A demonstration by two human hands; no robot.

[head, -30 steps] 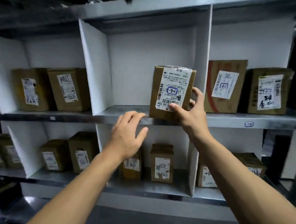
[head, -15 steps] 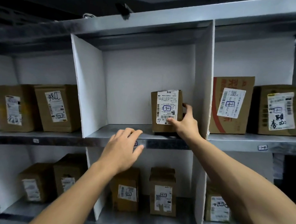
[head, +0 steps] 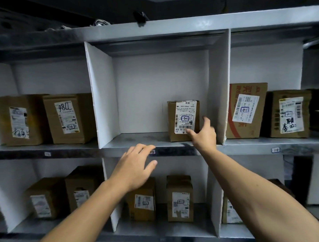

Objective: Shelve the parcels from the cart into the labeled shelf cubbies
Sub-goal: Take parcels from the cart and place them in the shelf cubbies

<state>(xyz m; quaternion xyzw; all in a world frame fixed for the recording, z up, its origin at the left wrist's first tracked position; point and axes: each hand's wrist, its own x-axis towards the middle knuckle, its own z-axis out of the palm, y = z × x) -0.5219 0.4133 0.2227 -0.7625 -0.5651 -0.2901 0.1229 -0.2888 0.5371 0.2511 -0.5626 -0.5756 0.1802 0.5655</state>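
Small cardboard box (head: 180, 120) is sitting upright in middle cubby (head: 137, 138), right side, just beside divider (head: 219, 86). R hand (head: 203, 137) is touching its lower front corner, fingers spread. L hand (head: 135, 168) is hovering wide, empty. Box prob. light & stiff; best taken by its sides.

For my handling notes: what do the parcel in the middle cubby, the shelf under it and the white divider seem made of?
Parcel: brown cardboard, matte, with a pasted paper label. Shelf: likely metal, grey, with a soft sheen and scuffs. Divider: thin white board, matte and flat; plastic or foam board, I cannot tell.
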